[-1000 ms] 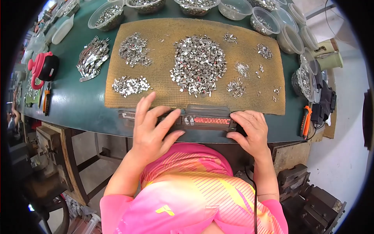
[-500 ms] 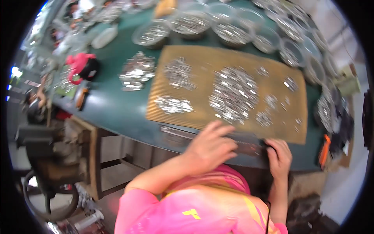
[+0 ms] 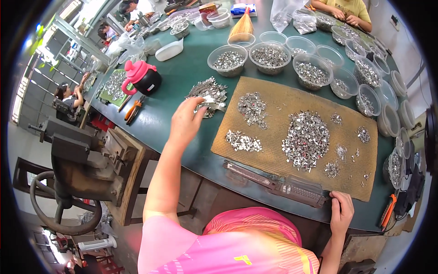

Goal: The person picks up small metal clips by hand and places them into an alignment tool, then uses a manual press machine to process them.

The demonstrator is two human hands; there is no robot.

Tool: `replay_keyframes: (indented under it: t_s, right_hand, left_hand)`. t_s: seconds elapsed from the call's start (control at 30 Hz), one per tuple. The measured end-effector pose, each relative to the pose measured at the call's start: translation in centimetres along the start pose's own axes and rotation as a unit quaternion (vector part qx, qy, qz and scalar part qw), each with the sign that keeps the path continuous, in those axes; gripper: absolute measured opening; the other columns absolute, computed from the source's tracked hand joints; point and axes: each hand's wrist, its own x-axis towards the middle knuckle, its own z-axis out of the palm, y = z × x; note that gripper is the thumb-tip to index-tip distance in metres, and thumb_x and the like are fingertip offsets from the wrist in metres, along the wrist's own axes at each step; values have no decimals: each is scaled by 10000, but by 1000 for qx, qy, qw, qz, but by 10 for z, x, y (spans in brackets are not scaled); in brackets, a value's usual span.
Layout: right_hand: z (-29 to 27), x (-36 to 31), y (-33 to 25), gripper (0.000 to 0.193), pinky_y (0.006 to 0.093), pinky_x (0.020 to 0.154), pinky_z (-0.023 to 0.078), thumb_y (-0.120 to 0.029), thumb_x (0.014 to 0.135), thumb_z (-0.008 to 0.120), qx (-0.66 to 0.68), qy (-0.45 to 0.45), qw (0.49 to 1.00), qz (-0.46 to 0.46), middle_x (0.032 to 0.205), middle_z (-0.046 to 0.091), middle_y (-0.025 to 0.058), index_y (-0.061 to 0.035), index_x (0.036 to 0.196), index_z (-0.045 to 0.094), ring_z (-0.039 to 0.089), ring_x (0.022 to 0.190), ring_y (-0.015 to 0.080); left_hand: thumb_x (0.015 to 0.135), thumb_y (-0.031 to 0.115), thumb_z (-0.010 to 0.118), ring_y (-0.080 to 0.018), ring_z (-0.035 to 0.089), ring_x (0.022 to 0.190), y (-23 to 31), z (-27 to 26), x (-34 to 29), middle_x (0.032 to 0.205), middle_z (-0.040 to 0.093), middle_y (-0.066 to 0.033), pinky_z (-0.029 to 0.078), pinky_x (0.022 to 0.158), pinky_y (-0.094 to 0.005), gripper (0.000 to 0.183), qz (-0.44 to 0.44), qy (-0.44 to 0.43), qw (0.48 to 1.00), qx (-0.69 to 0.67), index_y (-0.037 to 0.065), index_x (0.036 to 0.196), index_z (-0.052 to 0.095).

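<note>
At the far left stands a dark machine (image 3: pixel 68 150) with a handwheel (image 3: pixel 45 208), larger in view now that the head has turned left; a co-worker (image 3: pixel 70 97) also shows behind it. On the green table (image 3: pixel 178 132), the black pot (image 3: pixel 148 83) with its pink lid and the orange-handled pliers (image 3: pixel 133 112) lie where they were.

The left hand (image 3: pixel 185 119) makes the main change: a second ago it hovered, spread, above the dark bar, and now it has reached out to the heap of metal bands (image 3: pixel 207 86). Its thumb and fingers pinch a curved silver band (image 3: pixel 213 104) at the heap's near edge.

Right of that, the brown mat (image 3: pixel 273 144) carries the same piles of small metal pieces (image 3: pixel 306 141). Along its near edge lies the dark bar (image 3: pixel 273 185), its whole length uncovered by the left hand. The right hand (image 3: pixel 342 212) remains at the bar's right end, fingers curled; whether they clasp it, I cannot tell. An orange-handled tool (image 3: pixel 388 212) rests beyond.
</note>
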Motion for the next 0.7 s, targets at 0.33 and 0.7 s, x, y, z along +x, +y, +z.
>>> replay_keyframes:
  t_s: [0.33, 0.7]
  right_hand:
    - [13, 18, -15, 178, 394, 790, 571, -43, 885, 759, -16, 0, 999, -30, 996, 770, 129, -32, 1062, 767, 732, 887, 311]
    - [-22, 58, 6, 126, 378, 754, 560, -10, 883, 757, -212, 86, 971, -74, 947, 755, 104, -31, 1007, 755, 715, 865, 291]
  left_hand:
    - [934, -21, 673, -422, 413, 1488, 31, 13, -58, 1484, 572, -184, 353, 1203, -521, 334, 69, -37, 997, 12, 40, 1262, 684]
    - [834, 53, 788, -522, 509, 1372, 162, 49, -111, 1314, 672, -165, 450, 1112, -575, 285, 239, -140, 930, -241, 80, 1116, 758]
